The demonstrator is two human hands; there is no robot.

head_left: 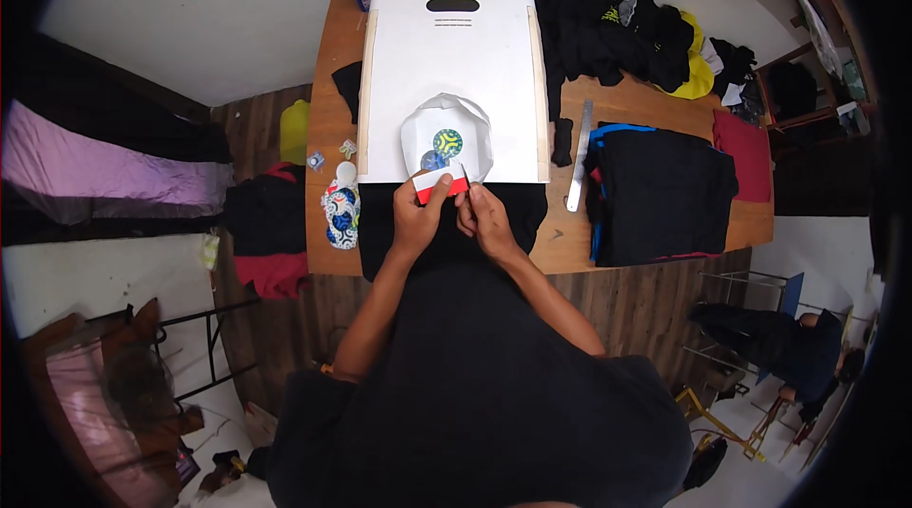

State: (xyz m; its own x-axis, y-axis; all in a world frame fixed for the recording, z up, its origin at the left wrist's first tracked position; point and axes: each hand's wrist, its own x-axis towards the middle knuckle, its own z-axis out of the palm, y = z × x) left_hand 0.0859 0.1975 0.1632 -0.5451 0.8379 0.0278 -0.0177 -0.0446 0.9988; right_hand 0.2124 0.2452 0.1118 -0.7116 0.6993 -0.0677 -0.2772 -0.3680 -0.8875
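1. Red and white, and probably just thin stiff paper: that's the little card (427,181) in the person's left hand (418,218). My guess is it weighs next to nothing, bends if you squeeze, creases easily, and isn't very slippery.
2. Best place to hold it, I'd say, is flat by an edge, thumb on top, fingers underneath. Pinching the middle could fold it.
3. Left hand has it pinched, thumb lying across the face. The card sticks out past the thumb on both sides, white part farther away, red strip nearer the person.
4. Right hand (489,221) has its fingers curled together by the card's right end. Can't tell from where I'm standing if they're pinching anything.
5. It's all above the near edge of the white board (456,62), in front of the crinkled paper (478,128) and green round patch (447,141).
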